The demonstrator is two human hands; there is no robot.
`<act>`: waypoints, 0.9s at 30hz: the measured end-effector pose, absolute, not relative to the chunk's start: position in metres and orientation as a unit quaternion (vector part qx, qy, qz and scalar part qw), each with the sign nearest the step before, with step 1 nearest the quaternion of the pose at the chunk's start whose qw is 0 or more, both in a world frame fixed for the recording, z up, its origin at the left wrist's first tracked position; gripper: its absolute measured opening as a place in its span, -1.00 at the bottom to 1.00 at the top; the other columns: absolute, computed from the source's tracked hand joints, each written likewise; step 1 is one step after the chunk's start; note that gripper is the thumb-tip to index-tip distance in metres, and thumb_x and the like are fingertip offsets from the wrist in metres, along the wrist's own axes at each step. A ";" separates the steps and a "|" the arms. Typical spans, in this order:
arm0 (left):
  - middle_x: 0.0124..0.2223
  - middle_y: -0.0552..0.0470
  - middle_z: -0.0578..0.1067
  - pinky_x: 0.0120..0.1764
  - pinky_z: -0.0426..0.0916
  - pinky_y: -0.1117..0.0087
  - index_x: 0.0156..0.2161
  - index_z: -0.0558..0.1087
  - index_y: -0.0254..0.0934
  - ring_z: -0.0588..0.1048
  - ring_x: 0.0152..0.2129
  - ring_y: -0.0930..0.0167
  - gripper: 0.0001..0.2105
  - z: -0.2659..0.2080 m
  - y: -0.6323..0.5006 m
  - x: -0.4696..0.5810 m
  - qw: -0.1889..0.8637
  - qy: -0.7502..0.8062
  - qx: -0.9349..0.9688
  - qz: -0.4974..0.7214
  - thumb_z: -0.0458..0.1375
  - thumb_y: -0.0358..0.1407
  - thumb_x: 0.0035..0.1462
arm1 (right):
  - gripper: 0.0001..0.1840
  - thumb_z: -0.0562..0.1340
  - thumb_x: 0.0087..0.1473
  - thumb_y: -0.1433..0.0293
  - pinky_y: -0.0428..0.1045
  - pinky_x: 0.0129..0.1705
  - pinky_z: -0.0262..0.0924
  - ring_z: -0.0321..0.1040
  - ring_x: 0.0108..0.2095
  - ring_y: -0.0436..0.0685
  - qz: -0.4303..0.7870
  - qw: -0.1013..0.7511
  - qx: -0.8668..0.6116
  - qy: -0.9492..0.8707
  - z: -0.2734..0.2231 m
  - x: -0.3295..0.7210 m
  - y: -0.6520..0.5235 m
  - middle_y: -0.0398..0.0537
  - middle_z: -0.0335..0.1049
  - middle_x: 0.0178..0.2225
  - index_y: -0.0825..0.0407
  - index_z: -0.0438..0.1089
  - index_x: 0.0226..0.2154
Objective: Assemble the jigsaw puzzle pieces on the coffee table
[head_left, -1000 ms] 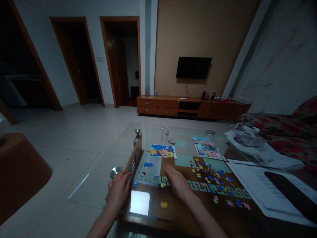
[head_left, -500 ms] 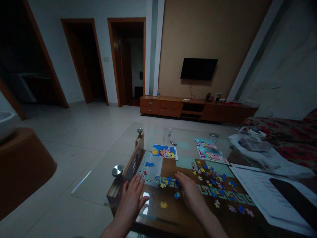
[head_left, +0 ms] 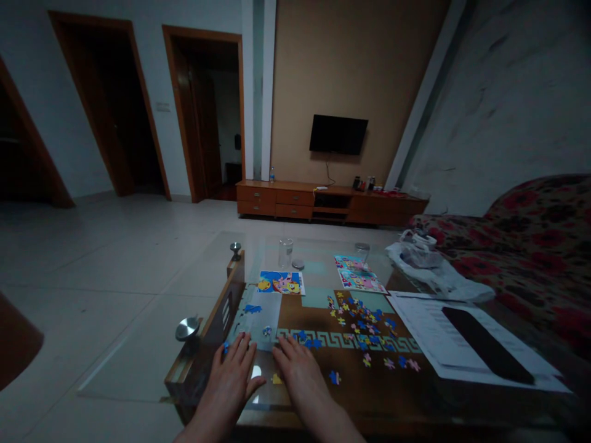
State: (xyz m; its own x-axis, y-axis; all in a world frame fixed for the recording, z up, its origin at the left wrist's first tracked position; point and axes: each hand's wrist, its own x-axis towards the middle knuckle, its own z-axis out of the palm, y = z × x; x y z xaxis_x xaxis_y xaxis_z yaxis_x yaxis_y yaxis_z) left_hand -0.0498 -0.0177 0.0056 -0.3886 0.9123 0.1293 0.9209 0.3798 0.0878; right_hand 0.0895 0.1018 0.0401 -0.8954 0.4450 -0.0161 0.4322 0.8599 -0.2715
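Observation:
My left hand [head_left: 234,372] lies palm down over the glass table [head_left: 364,403], its fingers stretched out and thumb apart. A small blue puzzle piece [head_left: 226,347] shows at its fingertips. Close beside it, my right hand [head_left: 301,372] is also palm down with fingers extended. Between the hands sits a yellow puzzle piece [head_left: 276,379], partly covered by the right hand. Blue puzzle pieces [head_left: 308,339] lie just beyond the right fingers, and another blue piece [head_left: 335,377] is to the right. Whatever is under the palms is hidden.
Loose puzzle pieces [head_left: 364,320] are scattered to the right. Farther back are a cartoon picture card [head_left: 281,283], more cards [head_left: 360,275], a clear jar [head_left: 285,252] and its lid [head_left: 298,264]. Papers [head_left: 429,338], a dark phone-like slab [head_left: 487,344] and a plastic bag [head_left: 431,271] occupy the right.
The view has turned to the right. Both hands have come closer together, the right one shifting left beside the yellow piece. A blue piece once under the right hand is now uncovered.

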 end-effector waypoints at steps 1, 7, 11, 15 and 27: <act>0.24 -0.22 0.25 0.10 0.17 -0.13 0.14 0.35 -0.23 0.23 0.19 0.07 -0.54 0.007 -0.020 -0.048 0.026 -0.831 -0.551 -0.074 0.18 -0.23 0.12 | -0.56 0.07 0.20 0.50 0.24 0.18 0.06 0.03 0.25 0.33 0.138 0.024 -0.226 -0.964 0.038 0.093 0.101 0.08 0.16 0.23 -0.06 0.33 0.10; 0.20 -0.17 0.34 0.08 0.21 -0.08 0.03 0.43 -0.18 0.28 0.15 0.08 -0.64 0.010 -0.016 -0.041 0.067 -0.816 -0.561 -0.124 0.21 -0.20 0.11 | -0.59 0.07 0.20 0.48 0.21 0.21 -0.01 0.02 0.26 0.30 0.169 0.012 -0.226 -0.959 0.046 0.105 0.102 0.01 0.13 0.25 -0.14 0.40 0.03; 0.20 -0.13 0.35 0.11 0.16 -0.09 -0.11 0.46 -0.23 0.24 0.18 0.10 -0.77 0.015 0.002 -0.037 0.083 -0.805 -0.569 -0.148 0.20 -0.23 0.13 | -0.49 0.01 0.11 0.61 0.09 0.12 0.11 0.25 0.08 0.22 0.166 0.081 -0.279 -0.942 0.063 0.113 0.127 0.02 0.38 0.06 -0.05 0.44 0.00; 0.15 -0.14 0.40 0.10 0.16 -0.10 -0.11 0.44 -0.27 0.26 0.16 0.09 -0.76 0.018 0.013 -0.034 0.071 -0.801 -0.573 -0.159 0.20 -0.23 0.13 | -0.42 -0.03 0.00 0.67 0.05 0.05 0.16 0.32 -0.02 0.20 0.156 0.145 -0.352 -0.912 0.064 0.129 0.161 0.09 0.45 -0.06 0.06 0.43 0.01; 0.05 -0.10 0.47 0.08 0.17 -0.05 -0.14 0.44 -0.25 0.33 0.08 0.10 -0.82 0.013 0.006 -0.027 0.080 -0.787 -0.573 -0.214 0.17 -0.27 0.15 | -0.44 0.01 0.06 0.63 -0.01 0.00 0.16 0.34 -0.07 0.17 0.208 0.099 -0.270 -0.935 0.053 0.120 0.149 0.09 0.44 -0.07 0.02 0.37 0.08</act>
State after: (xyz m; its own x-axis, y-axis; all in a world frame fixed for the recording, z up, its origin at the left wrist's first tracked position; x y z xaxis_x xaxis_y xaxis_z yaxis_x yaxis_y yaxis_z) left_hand -0.0274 0.0063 0.0126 -0.3314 0.8674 0.3712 0.9360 0.2526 0.2453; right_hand 0.1204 0.1492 0.0531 -0.8342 0.5466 0.0728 0.4642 0.7673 -0.4424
